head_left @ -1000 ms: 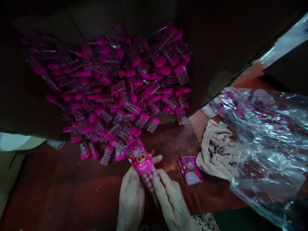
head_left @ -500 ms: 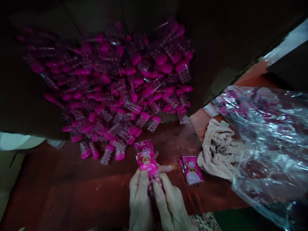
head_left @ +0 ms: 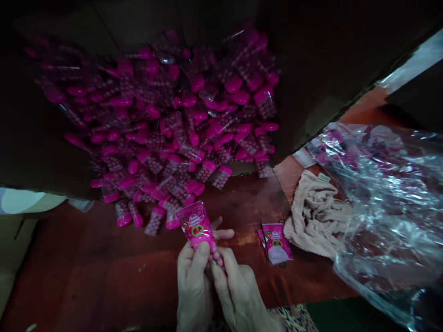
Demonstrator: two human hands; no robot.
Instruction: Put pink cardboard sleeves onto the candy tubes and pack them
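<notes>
Between my two hands is a candy container (head_left: 216, 259), clear with pink balls inside, its upper part inside a printed pink sleeve (head_left: 196, 226). My left hand (head_left: 195, 272) is closed on the sleeve, thumb pressed on its front. My right hand (head_left: 233, 281) pinches the clear ball-filled end, while some of its fingers stretch out behind. A large heap of pink-capped candy containers (head_left: 166, 138) lies just beyond, spilling out of a dark box. To the right, a few flat pink sleeves (head_left: 277, 244) lie stacked on the table.
A crumpled beige cloth (head_left: 313, 212) lies right of the flat sleeves. Beside it, a big clear plastic bag (head_left: 387, 207) with pink contents spreads over the right side. The box wall (head_left: 311, 92) rises behind the reddish-brown table (head_left: 104, 272).
Both hands have shifted slightly left with the container, and the sleeve now tilts further to the left. The heap, cloth and bag stay as they were.
</notes>
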